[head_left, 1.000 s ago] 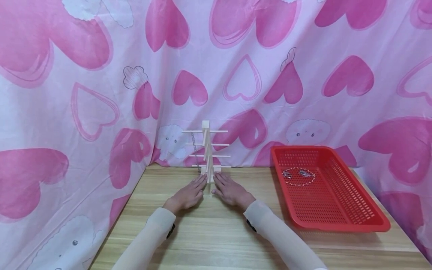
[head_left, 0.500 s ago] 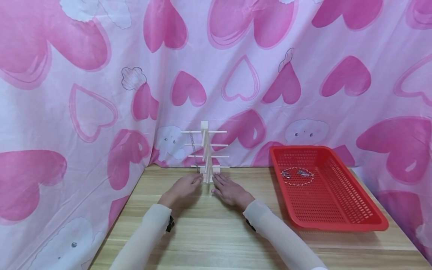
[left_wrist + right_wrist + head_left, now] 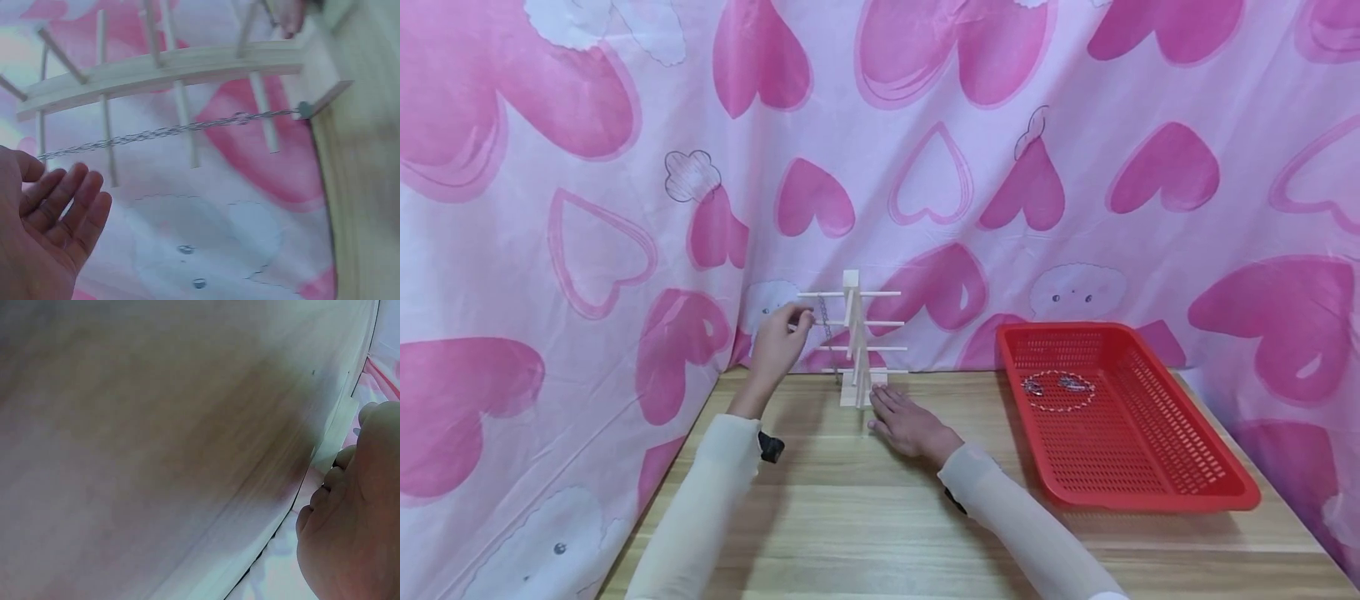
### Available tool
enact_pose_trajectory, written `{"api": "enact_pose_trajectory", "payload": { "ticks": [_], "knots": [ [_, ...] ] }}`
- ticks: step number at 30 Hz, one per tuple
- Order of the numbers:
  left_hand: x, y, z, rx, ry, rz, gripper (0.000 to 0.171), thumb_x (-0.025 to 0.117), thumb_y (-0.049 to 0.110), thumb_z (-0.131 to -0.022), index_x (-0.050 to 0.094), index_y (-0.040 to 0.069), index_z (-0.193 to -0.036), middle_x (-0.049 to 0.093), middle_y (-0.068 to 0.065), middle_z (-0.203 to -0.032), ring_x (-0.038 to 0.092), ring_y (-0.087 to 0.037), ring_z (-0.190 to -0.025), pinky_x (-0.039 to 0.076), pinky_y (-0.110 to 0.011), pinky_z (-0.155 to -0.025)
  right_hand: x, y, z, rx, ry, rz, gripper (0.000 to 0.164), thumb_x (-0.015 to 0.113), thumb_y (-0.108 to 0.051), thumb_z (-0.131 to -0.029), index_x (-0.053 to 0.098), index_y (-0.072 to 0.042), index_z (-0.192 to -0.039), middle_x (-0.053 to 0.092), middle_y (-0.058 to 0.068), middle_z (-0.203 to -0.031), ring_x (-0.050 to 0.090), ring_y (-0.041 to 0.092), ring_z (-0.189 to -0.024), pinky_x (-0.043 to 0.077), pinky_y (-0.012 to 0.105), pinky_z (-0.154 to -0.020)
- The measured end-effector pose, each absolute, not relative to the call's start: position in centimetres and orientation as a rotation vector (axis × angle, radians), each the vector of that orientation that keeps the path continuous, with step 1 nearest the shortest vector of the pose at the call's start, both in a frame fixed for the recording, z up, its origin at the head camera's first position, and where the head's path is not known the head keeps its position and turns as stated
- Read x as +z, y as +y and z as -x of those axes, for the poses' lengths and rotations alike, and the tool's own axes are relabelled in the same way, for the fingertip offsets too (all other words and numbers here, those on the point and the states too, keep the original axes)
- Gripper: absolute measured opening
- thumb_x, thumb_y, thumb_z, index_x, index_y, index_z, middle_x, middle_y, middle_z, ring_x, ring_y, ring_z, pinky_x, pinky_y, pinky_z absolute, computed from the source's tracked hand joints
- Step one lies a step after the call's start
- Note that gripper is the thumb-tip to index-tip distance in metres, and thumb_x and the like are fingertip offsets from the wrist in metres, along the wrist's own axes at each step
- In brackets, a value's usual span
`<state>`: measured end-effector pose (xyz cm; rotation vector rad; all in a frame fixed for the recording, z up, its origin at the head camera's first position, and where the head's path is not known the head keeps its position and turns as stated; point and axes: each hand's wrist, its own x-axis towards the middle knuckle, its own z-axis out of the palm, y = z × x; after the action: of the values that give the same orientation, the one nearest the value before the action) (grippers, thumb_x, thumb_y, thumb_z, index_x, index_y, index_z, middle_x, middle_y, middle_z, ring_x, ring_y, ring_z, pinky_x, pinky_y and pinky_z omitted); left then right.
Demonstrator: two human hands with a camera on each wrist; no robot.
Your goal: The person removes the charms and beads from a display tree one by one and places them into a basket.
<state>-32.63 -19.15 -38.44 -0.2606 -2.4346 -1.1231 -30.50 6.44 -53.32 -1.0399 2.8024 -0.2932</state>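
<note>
A pale wooden stand (image 3: 851,283) with pegs on both sides of its post is upright at the back of the table. From its top left peg hangs a thin silver chain necklace (image 3: 187,127), which reaches down to a small dark piece (image 3: 304,110) beside the base. My left hand (image 3: 781,340) is raised at the stand's left, close to the upper pegs and the chain's top. In the left wrist view its fingers are loosely bent, the palm showing and holding nothing. My right hand (image 3: 912,423) lies with extended fingers on the right part of the base (image 3: 878,381).
On the right of the wooden table (image 3: 850,533) stands a red perforated basket (image 3: 1150,502). Inside it are a looped beaded strand (image 3: 1060,410) and small shiny pieces (image 3: 1075,383). A pink heart-patterned cloth (image 3: 940,50) hangs closely behind and at the left.
My left hand has left the base and risen up and left to the top pegs. My right hand stays at the base. The chain hangs as before.
</note>
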Motion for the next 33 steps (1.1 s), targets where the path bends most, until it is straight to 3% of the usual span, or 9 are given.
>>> {"api": "enact_pose_trajectory", "payload": {
  "ticks": [11, 24, 33],
  "knots": [
    [-37.2, -18.6, 33.4, -1.176, -2.455, 0.182, 0.03, 0.061, 0.022, -0.107, 0.075, 0.0, -0.12, 0.078, -0.02, -0.108, 0.072, -0.034, -0.102, 0.058, -0.043, -0.086, -53.2, 6.3, 30.7, -0.287, 2.802, 1.026, 0.067, 0.029, -0.044, -0.117, 0.02, -0.005, -0.171, 0.013, 0.011, -0.181, 0.012, 0.029, -0.168, 0.017, 0.044, -0.137],
    [-37.9, -17.9, 34.0, -1.431, -2.413, 0.233, 0.029, 0.061, 0.021, -0.109, 0.075, -0.002, -0.117, 0.078, -0.02, -0.105, 0.073, -0.03, -0.096, 0.057, -0.033, -0.088, -53.5, 6.2, 30.4, -0.297, 2.811, 1.031, 0.067, 0.027, -0.043, -0.117, 0.02, -0.005, -0.171, 0.013, 0.012, -0.18, 0.012, 0.03, -0.168, 0.017, 0.044, -0.137],
    [-37.9, -17.7, 34.1, -1.482, -2.354, 0.256, 0.027, 0.063, 0.023, -0.108, 0.075, 0.0, -0.116, 0.079, -0.02, -0.103, 0.075, -0.034, -0.097, 0.055, -0.027, -0.083, -53.7, 6.2, 30.4, -0.291, 2.82, 1.016, 0.066, 0.026, -0.043, -0.117, 0.017, -0.005, -0.171, 0.012, 0.011, -0.181, 0.011, 0.029, -0.168, 0.016, 0.042, -0.138]
  ]
}}
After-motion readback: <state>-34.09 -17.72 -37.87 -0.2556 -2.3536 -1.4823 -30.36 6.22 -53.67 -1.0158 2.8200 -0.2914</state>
